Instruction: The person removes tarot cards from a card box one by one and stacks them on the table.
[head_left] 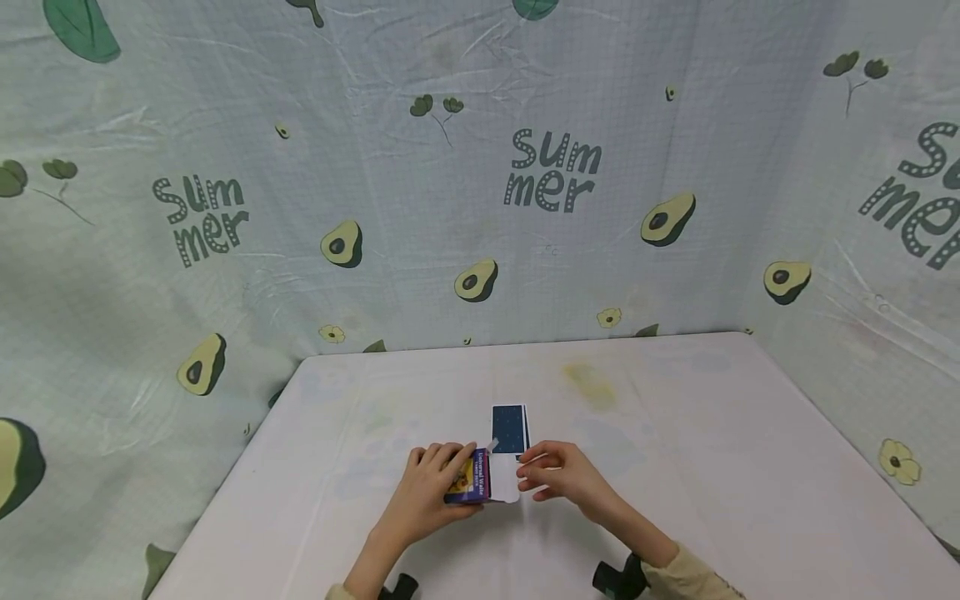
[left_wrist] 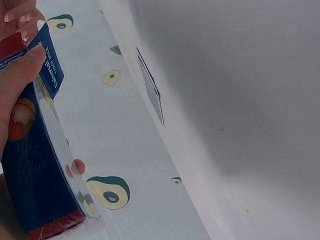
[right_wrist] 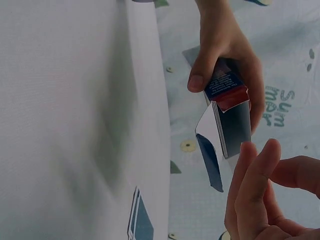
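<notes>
My left hand (head_left: 432,490) grips a dark blue tarot card box (head_left: 471,478) above the table, thumb on one side and fingers on the other. The box's end is open, and its flap (right_wrist: 211,132) sticks out, white inside and blue outside. A stack of cards (right_wrist: 235,127) juts from the opening in the right wrist view. Close by the open end is my right hand (head_left: 562,475), fingers bent loosely and nothing visible in them. Whether a fingertip touches the cards cannot be told. Blue-backed cards with white borders (head_left: 509,427) lie on the table beyond the box.
The table (head_left: 675,467) has a pale cover with a yellowish stain (head_left: 590,385) toward the back. A printed curtain (head_left: 420,208) with avocados and lettering hangs behind and at the sides. Dark camera mounts (head_left: 619,578) are strapped at both wrists.
</notes>
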